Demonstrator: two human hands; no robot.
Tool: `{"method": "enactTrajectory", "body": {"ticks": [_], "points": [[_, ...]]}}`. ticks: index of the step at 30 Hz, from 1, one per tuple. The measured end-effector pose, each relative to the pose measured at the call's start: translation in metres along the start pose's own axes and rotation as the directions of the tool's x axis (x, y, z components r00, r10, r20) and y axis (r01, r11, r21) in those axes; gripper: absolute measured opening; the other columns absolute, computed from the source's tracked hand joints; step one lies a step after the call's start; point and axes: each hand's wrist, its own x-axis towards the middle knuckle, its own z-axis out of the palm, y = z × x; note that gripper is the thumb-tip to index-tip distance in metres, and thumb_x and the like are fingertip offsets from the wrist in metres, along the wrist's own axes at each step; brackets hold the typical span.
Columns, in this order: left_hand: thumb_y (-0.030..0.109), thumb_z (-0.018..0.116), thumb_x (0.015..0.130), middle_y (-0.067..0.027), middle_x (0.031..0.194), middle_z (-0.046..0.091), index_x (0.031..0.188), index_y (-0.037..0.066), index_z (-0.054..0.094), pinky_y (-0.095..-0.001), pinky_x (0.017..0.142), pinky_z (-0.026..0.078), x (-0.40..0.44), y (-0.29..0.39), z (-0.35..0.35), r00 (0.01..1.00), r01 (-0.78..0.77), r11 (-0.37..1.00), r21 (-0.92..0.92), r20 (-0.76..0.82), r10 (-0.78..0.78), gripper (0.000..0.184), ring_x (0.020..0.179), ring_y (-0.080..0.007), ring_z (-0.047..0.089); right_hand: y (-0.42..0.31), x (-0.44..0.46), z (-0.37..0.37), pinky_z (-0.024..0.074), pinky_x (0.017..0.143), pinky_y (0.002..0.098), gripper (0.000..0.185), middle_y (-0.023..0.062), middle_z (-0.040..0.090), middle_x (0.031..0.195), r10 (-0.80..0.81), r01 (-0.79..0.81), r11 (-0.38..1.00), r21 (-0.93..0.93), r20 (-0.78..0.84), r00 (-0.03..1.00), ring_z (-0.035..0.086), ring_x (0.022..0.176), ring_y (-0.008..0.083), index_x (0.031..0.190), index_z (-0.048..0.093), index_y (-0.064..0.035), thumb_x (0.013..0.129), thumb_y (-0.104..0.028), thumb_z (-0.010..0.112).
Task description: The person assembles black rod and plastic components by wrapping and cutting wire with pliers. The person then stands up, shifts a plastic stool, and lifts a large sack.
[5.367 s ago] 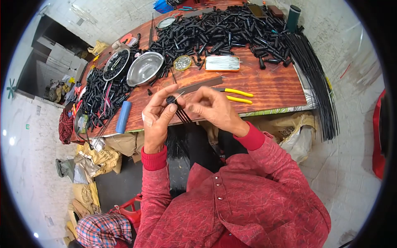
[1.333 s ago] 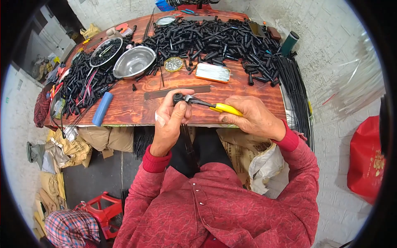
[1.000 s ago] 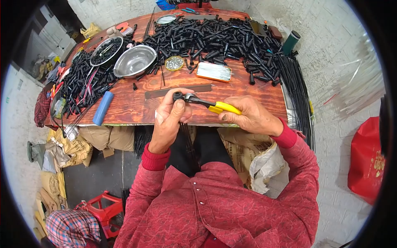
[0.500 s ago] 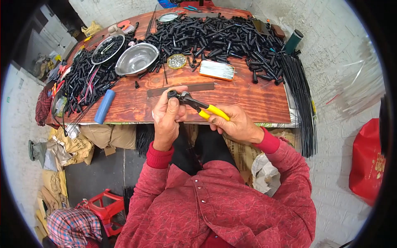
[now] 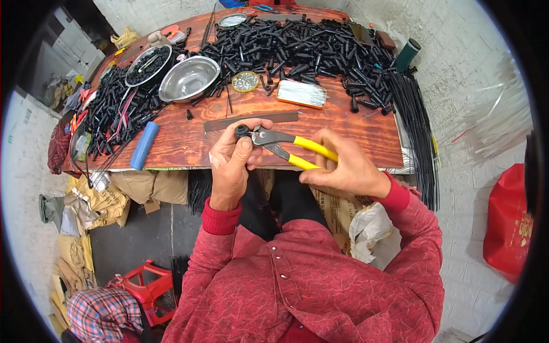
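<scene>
My left grip (image 5: 229, 164) pinches the part (image 5: 242, 131), my right grip (image 5: 350, 168) clasps the pliers (image 5: 279, 136) beside it, and slipping jaws might nick my thumb (image 5: 242, 150).

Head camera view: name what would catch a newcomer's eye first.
Likely the heap of black tubular pieces on the far side of the reddish-brown wooden table. Then the yellow-handled metal pliers, handles apart in the right hand, their head beside the round black part in the left hand.

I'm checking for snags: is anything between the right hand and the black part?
Only the yellow-handled pliers the right hand holds, extending right up to the black part in the left hand. Finer detail is unclear.
</scene>
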Motion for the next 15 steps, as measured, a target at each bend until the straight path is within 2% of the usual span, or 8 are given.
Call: {"method": "enactTrajectory", "body": {"ticks": [2, 4, 5, 6, 8, 10, 13, 15], "points": [[0.024, 0.059, 0.099, -0.0164, 0.123, 0.06, 0.128, -0.003, 0.053, -0.0174, 0.054, 0.035, -0.001, 0.0, 0.001, 1.0, 0.002, 1.0, -0.002, -0.021, -0.002, 0.04, 0.063, -0.0032, 0.039, 0.004, 0.004, 0.003, 0.0464, 0.047, 0.0272, 0.04, 0.0025, 0.061, 0.069, -0.446, 0.328, 0.837, -0.438, -0.201, 0.872, 0.059, 0.05, 0.0104, 0.112, 0.059, -0.0035, 0.086, -0.03, 0.075], [0.023, 0.059, 0.099, -0.0172, 0.124, 0.06, 0.129, -0.003, 0.053, -0.0177, 0.054, 0.035, 0.0, 0.0, 0.0, 1.0, 0.012, 0.999, -0.033, -0.022, -0.012, 0.04, 0.063, -0.0033, 0.039, 0.001, 0.001, 0.002, 0.046, 0.047, 0.0269, 0.039, 0.0032, 0.061, 0.068, -0.394, 0.294, 0.872, -0.391, -0.205, 0.896, 0.058, 0.049, 0.0099, 0.112, 0.061, -0.0021, 0.091, -0.033, 0.069], [0.022, 0.06, 0.099, -0.0175, 0.125, 0.06, 0.129, -0.002, 0.053, -0.0178, 0.054, 0.035, 0.0, -0.001, 0.0, 1.0, 0.016, 0.999, -0.048, -0.021, -0.017, 0.04, 0.063, -0.0034, 0.039, -0.009, -0.007, -0.004, 0.0457, 0.046, 0.0265, 0.04, 0.004, 0.061, 0.066, -0.11, 0.096, 0.988, -0.124, -0.111, 0.988, 0.058, 0.048, 0.0104, 0.109, 0.062, -0.0008, 0.094, -0.038, 0.064], [0.021, 0.06, 0.099, -0.0173, 0.124, 0.061, 0.129, -0.003, 0.054, -0.0179, 0.054, 0.035, -0.001, -0.001, 0.001, 0.999, 0.029, 0.996, -0.085, -0.011, -0.03, 0.039, 0.063, -0.0033, 0.04, -0.017, -0.013, -0.01, 0.0453, 0.045, 0.026, 0.044, 0.0048, 0.061, 0.064, 0.153, -0.159, 0.98, 0.121, 0.057, 0.987, 0.057, 0.047, 0.011, 0.106, 0.063, 0.0004, 0.096, -0.042, 0.06], [0.019, 0.06, 0.098, -0.0167, 0.124, 0.062, 0.128, -0.003, 0.055, -0.0183, 0.054, 0.035, -0.002, 0.0, 0.002, 0.998, 0.064, 0.986, -0.155, 0.02, -0.062, 0.038, 0.063, -0.0032, 0.04, -0.008, -0.008, -0.023, 0.043, 0.041, 0.0234, 0.072, 0.0076, 0.058, 0.059, 0.256, -0.484, 0.75, 0.45, 0.477, 0.841, 0.054, 0.043, 0.0109, 0.096, 0.064, 0.0045, 0.099, -0.062, 0.036], [0.019, 0.061, 0.098, -0.0166, 0.124, 0.062, 0.128, -0.002, 0.055, -0.0181, 0.054, 0.035, -0.001, -0.001, 0.003, 0.998, 0.061, 0.988, -0.144, 0.035, -0.057, 0.038, 0.063, -0.0031, 0.04, 0.004, -0.003, -0.025, 0.0449, 0.043, 0.0235, 0.063, 0.008, 0.059, 0.059, 0.301, -0.556, 0.688, 0.467, 0.514, 0.803, 0.056, 0.045, 0.0113, 0.095, 0.065, 0.0022, 0.095, -0.059, 0.052], [0.019, 0.061, 0.098, -0.0166, 0.124, 0.062, 0.128, -0.002, 0.055, -0.018, 0.054, 0.035, 0.0, -0.002, 0.002, 0.999, 0.046, 0.989, -0.141, 0.025, -0.043, 0.037, 0.063, -0.0032, 0.04, -0.001, -0.005, -0.021, 0.0494, 0.049, 0.0256, 0.054, 0.0107, 0.065, 0.073, 0.219, -0.297, 0.93, 0.217, 0.321, 0.921, 0.062, 0.053, 0.0151, 0.101, 0.063, 0.0007, 0.083, -0.05, 0.073], [0.019, 0.06, 0.098, -0.0165, 0.123, 0.062, 0.128, -0.002, 0.055, -0.018, 0.054, 0.035, -0.001, -0.001, 0.001, 0.999, 0.039, 0.99, -0.134, 0.013, -0.038, 0.037, 0.063, -0.0032, 0.04, -0.002, -0.004, -0.014, 0.0515, 0.054, 0.0273, 0.055, 0.0118, 0.065, 0.089, -0.087, 0.088, 0.991, -0.097, 0.013, 0.996, 0.065, 0.061, 0.0177, 0.109, 0.059, 0.0004, 0.077, -0.039, 0.08]]}}
